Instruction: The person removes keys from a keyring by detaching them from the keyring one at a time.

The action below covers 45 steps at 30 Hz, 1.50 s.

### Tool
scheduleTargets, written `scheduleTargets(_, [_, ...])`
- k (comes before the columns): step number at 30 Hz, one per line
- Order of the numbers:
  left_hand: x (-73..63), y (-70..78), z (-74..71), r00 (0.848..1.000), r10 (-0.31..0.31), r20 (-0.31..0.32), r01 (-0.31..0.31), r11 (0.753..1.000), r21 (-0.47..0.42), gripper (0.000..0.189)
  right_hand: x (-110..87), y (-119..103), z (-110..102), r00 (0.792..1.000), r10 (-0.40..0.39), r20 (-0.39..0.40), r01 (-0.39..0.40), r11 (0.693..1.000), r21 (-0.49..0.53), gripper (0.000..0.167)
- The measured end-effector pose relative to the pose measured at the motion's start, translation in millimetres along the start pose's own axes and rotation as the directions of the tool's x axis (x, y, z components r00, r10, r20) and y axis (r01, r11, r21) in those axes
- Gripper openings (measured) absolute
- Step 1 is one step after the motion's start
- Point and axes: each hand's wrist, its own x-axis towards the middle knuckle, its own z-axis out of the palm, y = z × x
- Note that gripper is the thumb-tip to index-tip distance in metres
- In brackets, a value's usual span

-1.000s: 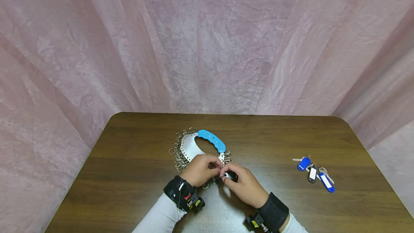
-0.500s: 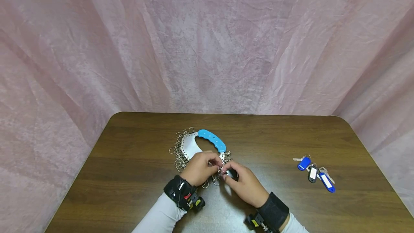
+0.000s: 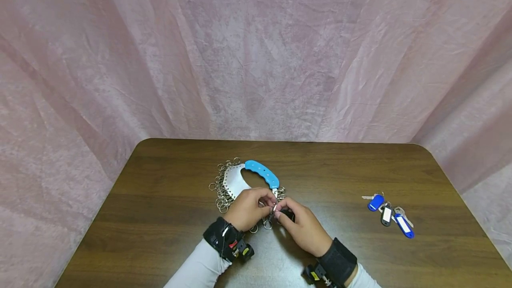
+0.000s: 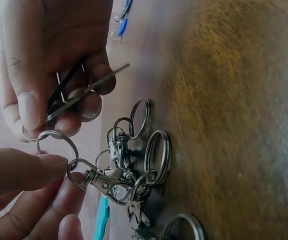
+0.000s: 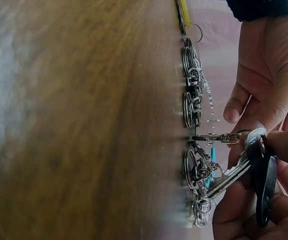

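A silver crescent-shaped key holder (image 3: 235, 180) with a blue handle (image 3: 262, 172) lies at the middle of the table, fringed with snap clasps and split rings. Over its near right end my left hand (image 3: 249, 208) pinches a split ring (image 4: 59, 136), which is linked to a swivel clasp (image 4: 104, 181). Opposite it, my right hand (image 3: 304, 230) grips a key (image 5: 231, 175) with a black tag (image 5: 266, 192), thumb and finger at the same ring. Whether the key is threaded on that ring cannot be told.
To the right on the wooden table (image 3: 160, 234) lie several keys with tags: a blue tag (image 3: 375, 202), a black tag (image 3: 386, 215) and another blue tag (image 3: 404, 226). A pink curtain (image 3: 256, 57) hangs behind the table.
Both hands stay at the key holder's near right end, with only small finger shifts. The black tag has turned slightly in my right hand. The key holder has not visibly moved.
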Motion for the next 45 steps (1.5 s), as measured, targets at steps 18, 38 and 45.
scheduleTargets(18, [0.2,2.2,6.0,0.999,0.039,0.014,-0.039,0.999,-0.003,0.019,0.8,0.4,-0.2,1.0,-0.004,0.011,0.004,1.0,0.017,0.003])
scheduleTargets(38, [-1.7,-0.4,4.8,0.999,0.019,0.034,-0.023,0.995,0.101,0.008,-0.2,1.2,-0.6,0.996,-0.094,-0.001,0.094,0.994,-0.054,0.006])
scheduleTargets(45, [-2.4,-1.0,5.2,0.999,0.002,0.044,-0.006,0.996,0.087,0.008,-0.3,1.6,-1.0,0.995,-0.1,-0.003,0.1,0.993,-0.058,0.006])
